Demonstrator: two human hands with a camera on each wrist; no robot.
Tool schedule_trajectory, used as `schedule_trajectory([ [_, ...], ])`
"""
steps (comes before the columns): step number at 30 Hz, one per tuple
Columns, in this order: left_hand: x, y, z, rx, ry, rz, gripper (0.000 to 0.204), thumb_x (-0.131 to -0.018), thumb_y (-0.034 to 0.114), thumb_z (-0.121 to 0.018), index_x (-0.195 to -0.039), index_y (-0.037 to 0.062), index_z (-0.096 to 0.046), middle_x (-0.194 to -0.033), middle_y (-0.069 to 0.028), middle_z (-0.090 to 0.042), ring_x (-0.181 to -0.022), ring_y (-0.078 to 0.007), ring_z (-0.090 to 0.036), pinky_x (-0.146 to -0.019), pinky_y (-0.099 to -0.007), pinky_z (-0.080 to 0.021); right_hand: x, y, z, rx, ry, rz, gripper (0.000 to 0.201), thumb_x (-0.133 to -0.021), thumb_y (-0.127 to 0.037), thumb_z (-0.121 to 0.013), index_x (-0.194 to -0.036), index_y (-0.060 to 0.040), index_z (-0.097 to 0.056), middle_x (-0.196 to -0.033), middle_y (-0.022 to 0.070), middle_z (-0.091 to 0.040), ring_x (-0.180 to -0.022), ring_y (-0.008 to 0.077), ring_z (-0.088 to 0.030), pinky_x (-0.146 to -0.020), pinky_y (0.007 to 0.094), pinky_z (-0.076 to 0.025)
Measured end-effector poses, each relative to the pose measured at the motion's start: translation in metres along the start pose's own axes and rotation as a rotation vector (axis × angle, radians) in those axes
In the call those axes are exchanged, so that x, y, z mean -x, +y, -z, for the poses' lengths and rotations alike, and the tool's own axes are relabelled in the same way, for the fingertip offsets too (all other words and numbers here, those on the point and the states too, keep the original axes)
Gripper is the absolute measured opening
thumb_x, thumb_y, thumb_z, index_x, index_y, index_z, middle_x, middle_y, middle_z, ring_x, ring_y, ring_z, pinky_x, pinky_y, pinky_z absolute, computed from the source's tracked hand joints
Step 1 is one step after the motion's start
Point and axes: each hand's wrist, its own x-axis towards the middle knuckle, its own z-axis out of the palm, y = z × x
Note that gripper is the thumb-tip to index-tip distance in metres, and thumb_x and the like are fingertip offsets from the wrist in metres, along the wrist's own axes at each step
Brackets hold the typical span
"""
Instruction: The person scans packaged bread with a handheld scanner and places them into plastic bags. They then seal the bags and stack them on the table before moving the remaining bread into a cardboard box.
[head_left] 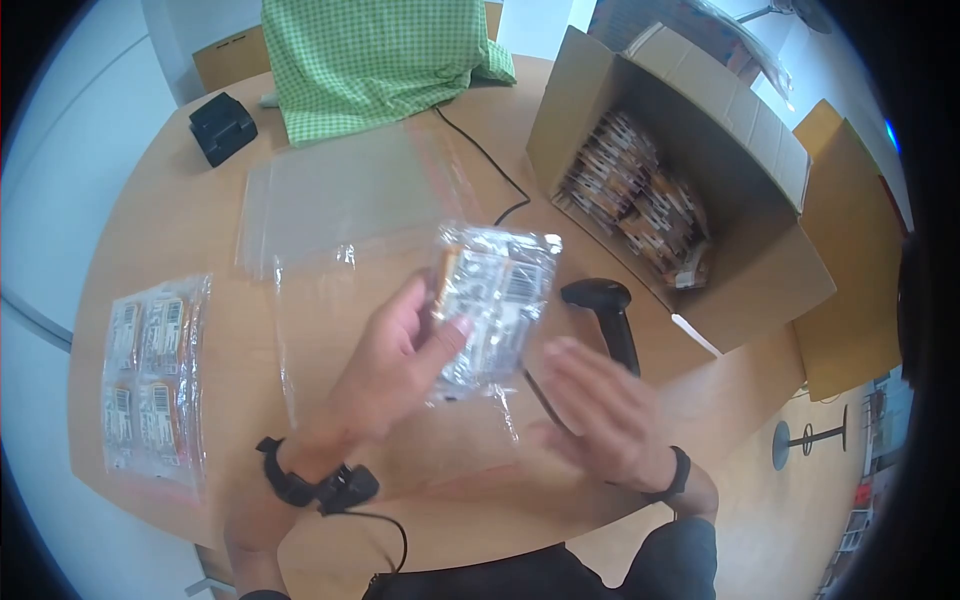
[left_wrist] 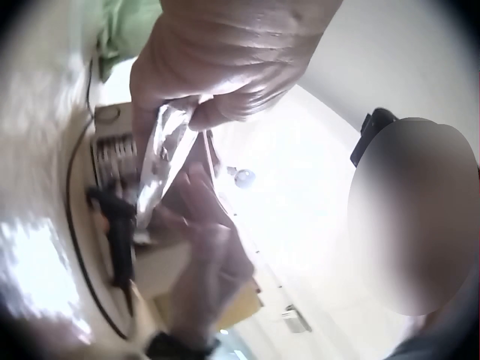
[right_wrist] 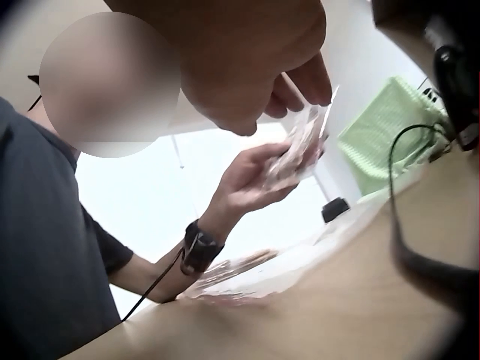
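- Head view: a round wooden table [head_left: 180,230] is seen, its near edge curving just in front of the person's body; bare wood is left between the hands and that edge.
- A clear packet of sachets [head_left: 495,305] is held above the middle of the table, gripped by the left hand [head_left: 395,365], the thumb laid on its face and the fingers curled behind it.
- The right hand [head_left: 600,410] is held just beside the packet's lower right corner, fingers spread and fairly straight, blurred, nothing held in it.
- A black handheld scanner [head_left: 608,315] lies close behind the right hand, its cable [head_left: 480,150] running up the table.
- An open cardboard box [head_left: 700,170] filled with stacked packets stands at the right; flat clear bags [head_left: 340,195] lie behind the hands, a filled bag of sachets [head_left: 155,375] near the left edge, a green checked cloth [head_left: 370,60] and a small black device [head_left: 222,127] at the far side.
- Left wrist view: the packet [left_wrist: 161,161] is pinched edge-on between curled fingers; the scanner [left_wrist: 116,229] and the box are seen below, blurred.
- Right wrist view: the left hand [right_wrist: 251,180] is raised above the tabletop with the packet [right_wrist: 300,146] gripped; the right hand's fingers [right_wrist: 304,75] hang loosely bent just above it, apart from it.
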Motion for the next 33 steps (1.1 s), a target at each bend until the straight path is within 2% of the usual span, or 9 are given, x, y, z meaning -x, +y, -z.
schedule_trajectory([
  [2,-0.009,0.003,0.028,-0.219,0.04,-0.045,0.04,-0.11,0.014,-0.059,-0.145,-0.0026,-0.049,-0.124,-0.0101,-0.07,-0.105,-0.0113,-0.069,-0.092,-0.0285,-0.057,0.026,0.031,0.002,0.16,0.094,-0.135,0.049,-0.082,-0.014,-0.086,-0.125,0.0019,-0.071,-0.125,0.0199,-0.072,-0.112,0.0339,-0.073,-0.091,0.0404,-0.06],
  [4,-0.013,0.011,0.043,-0.21,0.065,-0.04,0.039,-0.11,0.015,-0.059,-0.144,-0.0029,-0.05,-0.122,-0.0098,-0.071,-0.104,-0.0112,-0.069,-0.09,-0.0283,-0.057,0.029,0.043,0.009,0.193,0.077,-0.584,0.058,-0.087,-0.014,-0.083,-0.139,0.0025,-0.062,-0.125,0.0199,-0.071,-0.105,0.0341,-0.073,-0.09,0.0412,-0.059],
  [5,-0.015,0.013,0.048,-0.206,0.082,-0.03,0.039,-0.11,0.016,-0.06,-0.143,-0.0033,-0.051,-0.12,-0.0095,-0.071,-0.103,-0.0111,-0.069,-0.089,-0.028,-0.057,0.033,0.054,0.011,0.195,0.07,-0.576,0.058,-0.087,-0.014,-0.083,-0.139,0.0025,-0.062,-0.125,0.0199,-0.071,-0.105,0.0341,-0.073,-0.09,0.0412,-0.059],
  [8,-0.019,0.012,0.055,-0.224,0.096,-0.001,0.037,-0.11,0.015,-0.059,-0.141,-0.0037,-0.053,-0.118,-0.0093,-0.071,-0.102,-0.0112,-0.069,-0.087,-0.0287,-0.058,0.042,0.094,-0.003,-0.278,-0.059,-0.903,0.08,-0.091,-0.017,-0.081,-0.156,0.004,-0.04,-0.122,0.0203,-0.072,-0.099,0.026,-0.073,-0.088,0.0402,-0.059],
  [11,-0.02,0.006,0.057,-0.244,0.074,0.032,0.037,-0.11,0.015,-0.059,-0.141,-0.0039,-0.054,-0.117,-0.0089,-0.071,-0.101,-0.0106,-0.068,-0.086,-0.0283,-0.057,0.03,0.111,-0.016,-0.555,-0.165,-1.105,0.081,-0.09,-0.016,-0.078,-0.157,0.0034,-0.038,-0.119,0.0199,-0.073,-0.096,0.0242,-0.074,-0.087,0.0377,-0.059],
  [12,-0.02,0.005,0.058,-0.248,0.061,0.035,0.036,-0.109,0.014,-0.059,-0.14,-0.0039,-0.054,-0.117,-0.0086,-0.07,-0.101,-0.01,-0.068,-0.086,-0.0281,-0.057,0.03,0.109,-0.017,-0.554,-0.165,-1.104,0.081,-0.09,-0.016,-0.078,-0.157,0.0034,-0.038,-0.119,0.0199,-0.073,-0.096,0.0242,-0.074,-0.087,0.0377,-0.059],
  [17,-0.017,0.004,0.053,-0.292,0.026,0.025,0.036,-0.11,0.015,-0.059,-0.14,-0.0042,-0.054,-0.116,-0.0077,-0.069,-0.1,-0.0094,-0.066,-0.088,-0.0288,-0.056,-0.006,0.052,-0.004,-0.282,-0.094,-0.488,0.084,-0.082,-0.002,-0.077,-0.157,0.0004,-0.04,-0.124,0.0212,-0.073,-0.103,0.031,-0.077,-0.09,0.0382,-0.06],
  [20,-0.017,0.001,0.052,-0.333,-0.009,0.031,0.039,-0.11,0.017,-0.06,-0.142,-0.0038,-0.053,-0.119,-0.0073,-0.069,-0.101,-0.0084,-0.066,-0.088,-0.0277,-0.056,-0.019,0.028,-0.001,-0.281,-0.148,-0.379,0.088,-0.079,-0.001,-0.08,-0.158,-0.0012,-0.04,-0.129,0.0244,-0.071,-0.109,0.0391,-0.075,-0.092,0.0411,-0.06],
  [33,-0.017,-0.002,0.052,-0.456,-0.023,0.037,0.036,-0.109,0.02,-0.06,-0.133,-0.006,-0.055,-0.108,-0.0093,-0.07,-0.092,-0.0118,-0.065,-0.082,-0.032,-0.054,-0.026,0.03,-0.017,-0.35,-0.207,-0.375,0.089,-0.083,-0.004,-0.081,-0.159,-0.0019,-0.036,-0.135,0.0271,-0.066,-0.112,0.0455,-0.072,-0.095,0.0442,-0.06],
])
